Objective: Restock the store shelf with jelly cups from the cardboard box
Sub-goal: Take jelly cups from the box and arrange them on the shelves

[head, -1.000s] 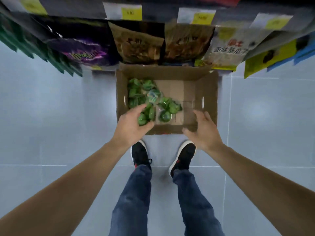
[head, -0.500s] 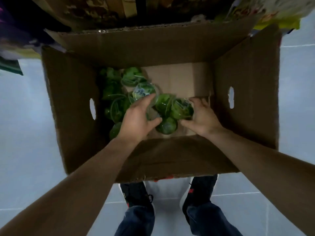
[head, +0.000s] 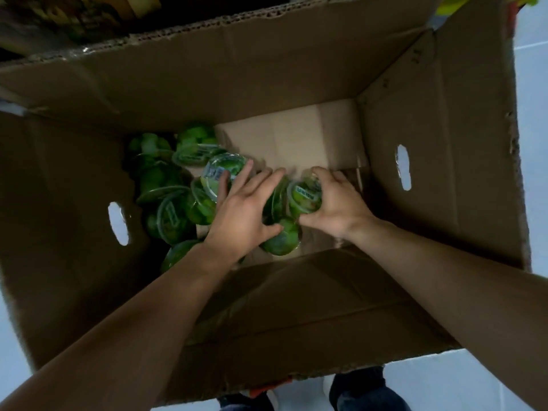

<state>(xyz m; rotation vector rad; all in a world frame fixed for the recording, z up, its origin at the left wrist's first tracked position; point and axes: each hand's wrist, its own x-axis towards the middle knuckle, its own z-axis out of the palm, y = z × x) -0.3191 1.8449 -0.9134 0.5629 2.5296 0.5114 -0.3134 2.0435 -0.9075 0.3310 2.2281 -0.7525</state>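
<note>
Near the cardboard box (head: 439,137) front wall, right hand (head: 335,203) grips one jelly cup (head: 305,198) (lid up). Left hand (head: 246,215) rests flat, fingers spread, on the jelly cups (head: 178,203) along the left wall.

The jelly cups (head: 305,197) are showing small print on their lids, but the letters are too blurry to read.

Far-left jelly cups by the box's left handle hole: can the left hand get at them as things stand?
Probably yes. The left hand lies open on cups in the middle of the cardboard box, and the far-left jelly cups sit just beside it, uncovered, with the top open. The right hand grips another cup, clear of that path.
</note>
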